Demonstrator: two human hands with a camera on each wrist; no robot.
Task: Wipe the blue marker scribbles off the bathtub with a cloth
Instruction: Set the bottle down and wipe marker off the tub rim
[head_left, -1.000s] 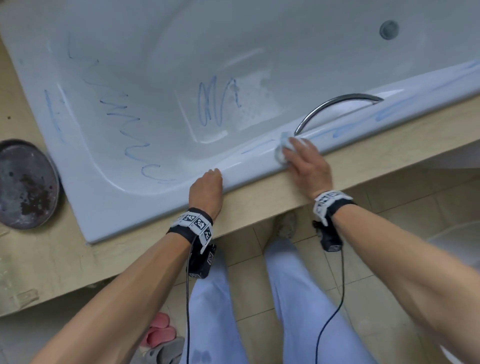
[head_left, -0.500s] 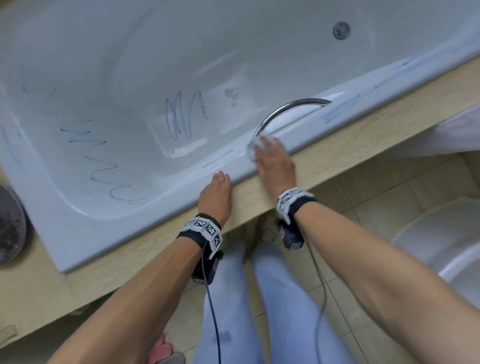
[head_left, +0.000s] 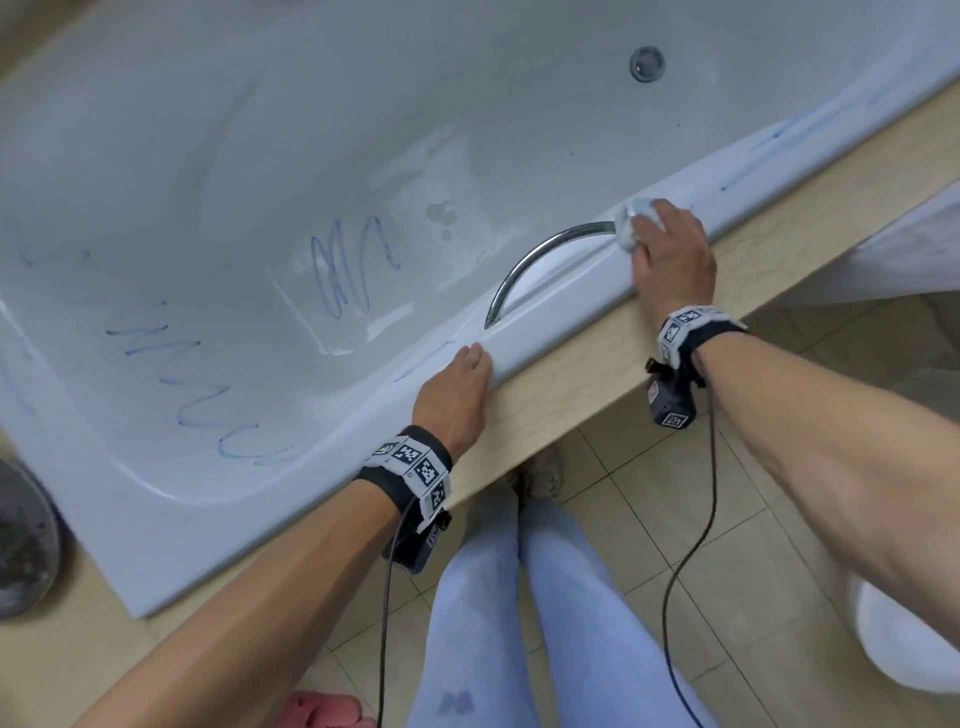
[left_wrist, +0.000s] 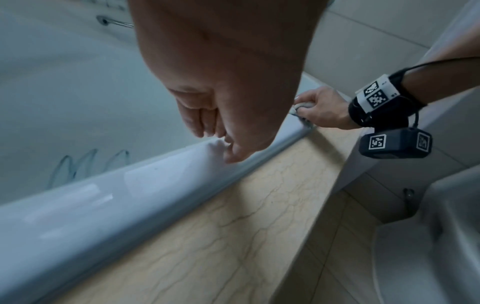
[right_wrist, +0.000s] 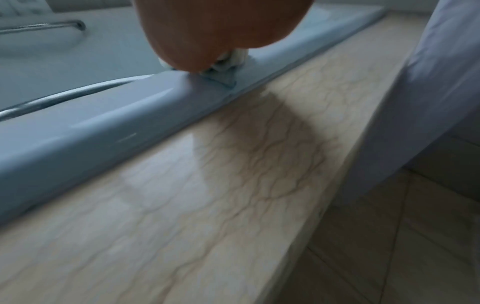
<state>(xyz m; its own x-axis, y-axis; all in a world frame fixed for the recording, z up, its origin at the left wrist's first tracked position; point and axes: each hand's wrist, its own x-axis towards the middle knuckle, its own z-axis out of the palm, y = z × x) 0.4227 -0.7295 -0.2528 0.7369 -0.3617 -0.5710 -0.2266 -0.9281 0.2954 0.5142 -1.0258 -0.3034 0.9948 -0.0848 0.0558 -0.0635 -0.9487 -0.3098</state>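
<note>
the bathtub is a pale blue basin holding no loose things; blue marker scribbles run over its floor and sloping left wall, with fainter streaks along the near rim to the right. a drain sits at the far end. the right hand bunches a white cloth in its grip, fingers curled round it, pressing it onto the rim just beside the far end of the chrome grab handle. the left hand lies flat on the rim, fingers straight and together, near the handle's other end. a beige marble ledge borders the tub. a dark round pan sits at the left.
</note>
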